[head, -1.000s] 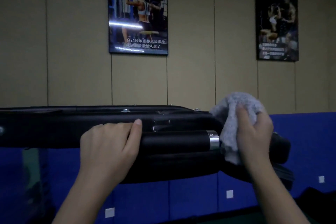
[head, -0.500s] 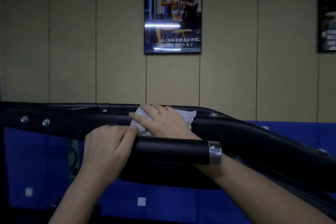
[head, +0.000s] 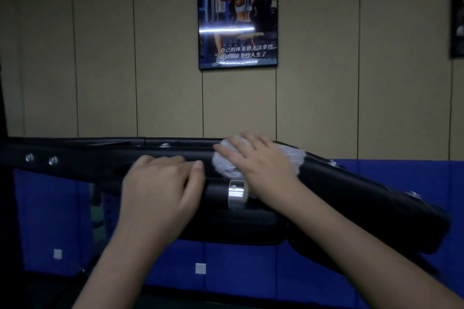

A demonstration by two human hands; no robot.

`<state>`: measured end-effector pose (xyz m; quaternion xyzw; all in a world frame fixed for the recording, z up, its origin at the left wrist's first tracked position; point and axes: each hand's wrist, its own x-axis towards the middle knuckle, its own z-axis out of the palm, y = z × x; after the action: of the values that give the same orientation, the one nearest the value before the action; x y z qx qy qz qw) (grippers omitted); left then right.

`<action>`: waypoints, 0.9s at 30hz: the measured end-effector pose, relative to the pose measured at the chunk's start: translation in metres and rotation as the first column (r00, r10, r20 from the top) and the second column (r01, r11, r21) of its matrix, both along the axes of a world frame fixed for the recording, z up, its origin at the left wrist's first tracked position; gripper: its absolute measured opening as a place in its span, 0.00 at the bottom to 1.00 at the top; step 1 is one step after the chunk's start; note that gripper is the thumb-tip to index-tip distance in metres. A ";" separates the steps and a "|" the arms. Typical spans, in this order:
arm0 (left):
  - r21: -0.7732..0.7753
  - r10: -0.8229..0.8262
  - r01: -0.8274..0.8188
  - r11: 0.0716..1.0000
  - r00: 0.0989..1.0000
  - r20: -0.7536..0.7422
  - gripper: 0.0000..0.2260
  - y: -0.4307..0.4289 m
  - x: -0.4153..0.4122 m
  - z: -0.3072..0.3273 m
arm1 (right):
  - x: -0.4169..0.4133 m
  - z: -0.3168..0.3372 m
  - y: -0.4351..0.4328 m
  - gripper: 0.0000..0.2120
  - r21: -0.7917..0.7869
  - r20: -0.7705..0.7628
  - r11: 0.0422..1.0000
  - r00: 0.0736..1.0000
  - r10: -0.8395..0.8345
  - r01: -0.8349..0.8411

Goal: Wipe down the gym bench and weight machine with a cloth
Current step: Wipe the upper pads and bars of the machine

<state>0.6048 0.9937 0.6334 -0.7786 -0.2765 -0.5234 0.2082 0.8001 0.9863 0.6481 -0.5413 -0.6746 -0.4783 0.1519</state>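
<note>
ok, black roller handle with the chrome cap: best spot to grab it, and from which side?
Take the black roller handle on its round barrel, short of the chrome cap, coming over the top from the near side. It lies level, so fingers can wrap it, much as the left hand does now. The right hand presses the cloth just above.

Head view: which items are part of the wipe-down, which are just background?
In the job:
- cloth, pressed flat under the right hand
- black machine frame, being wiped
- black handle with silver end cap, gripped by the left hand

Background:
- fitness poster on the wall
- second poster at the right edge
- blue wall padding
</note>
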 end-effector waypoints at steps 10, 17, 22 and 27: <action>0.036 0.056 -0.058 0.998 0.997 0.046 0.15 -0.032 0.046 -0.001 | 0.018 -0.006 -0.009 0.29 0.031 -0.125 0.998 0.990 0.064 -0.061; -0.037 0.085 -0.082 0.996 0.993 0.083 0.20 -0.037 0.047 -0.008 | 0.082 -0.033 -0.072 0.34 0.108 -0.273 0.994 0.962 0.014 0.016; -0.042 0.084 -0.080 0.996 0.990 0.110 0.21 -0.037 0.053 -0.007 | 0.130 -0.066 -0.113 0.25 0.149 -0.463 0.984 0.886 -0.022 0.103; -0.007 0.105 -0.105 0.994 0.987 0.124 0.22 -0.039 0.056 -0.007 | 0.158 -0.088 -0.138 0.23 0.176 -0.532 0.972 0.846 -0.040 0.157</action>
<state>0.6610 0.9551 0.6261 -0.7289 -0.3296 -0.5592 0.2176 0.9584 0.8483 0.5600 -0.6657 -0.5236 -0.3890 0.3624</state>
